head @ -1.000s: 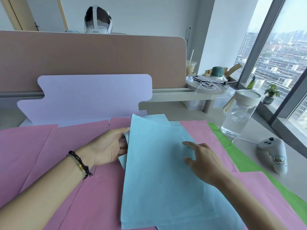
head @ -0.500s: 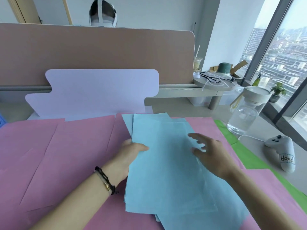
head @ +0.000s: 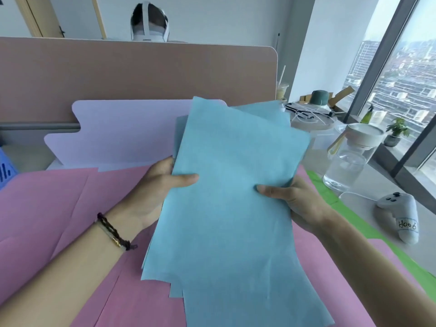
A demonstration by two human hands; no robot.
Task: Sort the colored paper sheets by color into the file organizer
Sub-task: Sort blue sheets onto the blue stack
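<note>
A stack of blue paper sheets (head: 233, 208) fills the middle of the frame, its long axis running from the lower centre up toward the upper centre, the top end tipped slightly to the right. The sheets are not squared: corners fan out at the top right and staggered edges show at the bottom left.

The left hand (head: 155, 187) grips the stack at its left edge, thumb laid across the front face, fingers hidden behind. The right hand (head: 292, 199) grips the right edge the same way, thumb on the front. Both holds sit about mid-height of the stack, so most of the paper hangs below and toward the viewer, while the top end rises above the hands.

Under the stack, pink sheets (head: 59, 204) cover the lower left and centre of the frame; a green sheet (head: 330, 192) shows along their right edge. Behind the stack, at centre left, stands a pale lilac file organizer (head: 122, 133); its inside cannot be seen.

At right stands a glass water pitcher (head: 346, 161) holding water, and a white controller (head: 401, 213) lies below it.
</note>
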